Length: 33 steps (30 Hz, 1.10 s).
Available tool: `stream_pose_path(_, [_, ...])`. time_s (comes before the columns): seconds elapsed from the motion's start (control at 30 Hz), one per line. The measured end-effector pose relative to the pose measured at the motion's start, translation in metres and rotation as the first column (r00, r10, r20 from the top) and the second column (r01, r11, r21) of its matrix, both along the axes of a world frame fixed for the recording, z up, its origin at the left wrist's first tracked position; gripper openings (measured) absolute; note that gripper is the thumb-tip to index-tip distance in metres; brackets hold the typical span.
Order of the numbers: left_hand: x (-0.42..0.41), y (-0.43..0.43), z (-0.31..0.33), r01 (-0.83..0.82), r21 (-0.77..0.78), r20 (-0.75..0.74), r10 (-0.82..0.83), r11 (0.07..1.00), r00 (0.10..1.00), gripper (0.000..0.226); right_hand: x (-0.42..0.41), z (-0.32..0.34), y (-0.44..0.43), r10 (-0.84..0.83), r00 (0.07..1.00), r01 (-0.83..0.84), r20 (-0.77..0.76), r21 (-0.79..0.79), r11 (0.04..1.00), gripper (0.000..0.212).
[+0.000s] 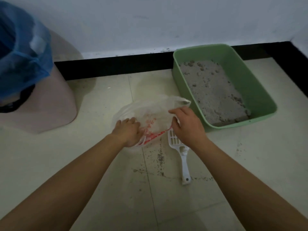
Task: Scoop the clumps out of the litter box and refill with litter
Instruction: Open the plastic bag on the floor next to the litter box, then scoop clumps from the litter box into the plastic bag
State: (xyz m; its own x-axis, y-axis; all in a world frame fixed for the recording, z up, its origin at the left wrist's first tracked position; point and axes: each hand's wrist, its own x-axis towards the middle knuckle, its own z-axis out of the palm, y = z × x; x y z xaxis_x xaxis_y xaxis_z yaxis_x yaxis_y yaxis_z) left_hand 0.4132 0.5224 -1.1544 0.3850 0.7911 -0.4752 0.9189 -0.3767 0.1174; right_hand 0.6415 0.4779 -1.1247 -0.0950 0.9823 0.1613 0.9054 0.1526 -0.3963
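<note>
Pale tiled floor [100, 164], meeting a white wall [150, 22] along a black baseboard [116, 64] at its far edge.

- Litter box [260, 90]: green, rectangular, at the floor's far right, one short end against the baseboard. Holds grey litter [215, 90] with darker clumps [200, 65] mostly at the far end.
- Plastic bag [155, 110]: thin, whitish, red print, lying crumpled on the floor just left of the litter box's near corner.
- Left hand [129, 131]: at the bag's near left edge, fingers curled into the bunched plastic and gripping it.
- Right hand [186, 125]: at the bag's right edge, between bag and litter box, thumb and fingers pinching the plastic.
- Scoop [185, 162]: white, slotted, flat on the floor, untouched; its head partly hidden under the right hand, handle pointing toward the floor's near edge.
- Scattered grains [160, 158]: dark specks on the floor just left of the scoop.
- Bin [55, 104]: pinkish, at the floor's far left, lined with a blue bag [21, 52], well apart from both hands.
</note>
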Motion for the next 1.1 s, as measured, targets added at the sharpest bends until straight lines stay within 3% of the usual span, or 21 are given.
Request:
stream_pose_path(0.07, [0.004, -0.002, 0.001, -0.042, 0.055, -0.039, 0.044, 0.998, 0.998, 0.049, -0.003, -0.002, -0.021, -0.081, 0.996, 0.078, 0.027, 0.092, 0.993, 0.022])
stream_pose_path(0.13, [0.008, -0.006, 0.003, -0.115, 0.047, -0.087, 0.118, 0.992, 0.989, 0.050, -0.005, -0.006, -0.039, -0.189, 0.980, 0.187, 0.066, 0.027, 0.982, 0.042])
stream_pose_path(0.23, [0.013, -0.014, 0.002, -0.180, 0.029, -0.105, 0.182, 0.983, 0.978, 0.054, -0.006, -0.017, -0.063, -0.311, 0.895, 0.405, 0.318, -0.293, 0.866, 0.097])
stream_pose_path(0.3, [0.015, -0.015, 0.001, -0.257, -0.004, -0.065, 0.256, 0.966, 0.964, 0.055, -0.006, -0.025, -0.072, -0.307, 0.890, 0.449, 0.336, -0.534, 0.716, 0.111])
stream_pose_path(0.37, [0.015, -0.012, 0.001, -0.351, -0.057, -0.018, 0.350, 0.935, 0.937, 0.055, -0.005, -0.027, -0.070, -0.372, 0.908, 0.398, 0.193, -0.672, 0.624, 0.104])
stream_pose_path(0.4, [0.013, -0.010, 0.002, -0.372, -0.077, 0.001, 0.373, 0.925, 0.928, 0.054, -0.004, -0.023, -0.067, -0.390, 0.910, 0.377, 0.142, -0.676, 0.633, 0.097])
stream_pose_path(0.53, [0.009, 0.003, 0.018, -0.432, -0.015, 0.146, 0.429, 0.902, 0.891, 0.035, 0.004, 0.026, -0.046, -0.316, 0.947, 0.301, 0.059, -0.507, 0.808, 0.063])
stream_pose_path(0.67, [0.017, 0.012, 0.054, -0.575, 0.248, 0.307, 0.500, 0.780, 0.810, 0.028, 0.032, 0.106, -0.018, -0.304, 0.953, 0.273, -0.001, -0.438, 0.857, 0.055])
stream_pose_path(0.77, [0.041, 0.015, 0.074, -0.597, 0.319, 0.522, 0.389, 0.736, 0.759, 0.028, 0.070, 0.161, 0.004, -0.298, 0.955, 0.285, -0.003, -0.282, 0.916, 0.057])
stream_pose_path(0.87, [0.084, 0.011, 0.086, -0.524, 0.334, 0.626, 0.231, 0.784, 0.745, 0.029, 0.111, 0.194, 0.024, -0.356, 0.932, 0.363, 0.069, -0.225, 0.904, 0.061])
stream_pose_path(0.97, [0.135, 0.003, 0.089, -0.335, 0.366, 0.607, 0.051, 0.868, 0.793, 0.028, 0.142, 0.194, 0.040, -0.317, 0.915, 0.380, 0.248, -0.277, 0.883, 0.042])
stream_pose_path(1.1, [0.189, -0.007, 0.084, 0.140, 0.431, 0.409, -0.332, 0.891, 0.850, 0.037, 0.171, 0.161, 0.048, -0.188, 0.892, 0.342, 0.410, -0.345, 0.874, 0.026])
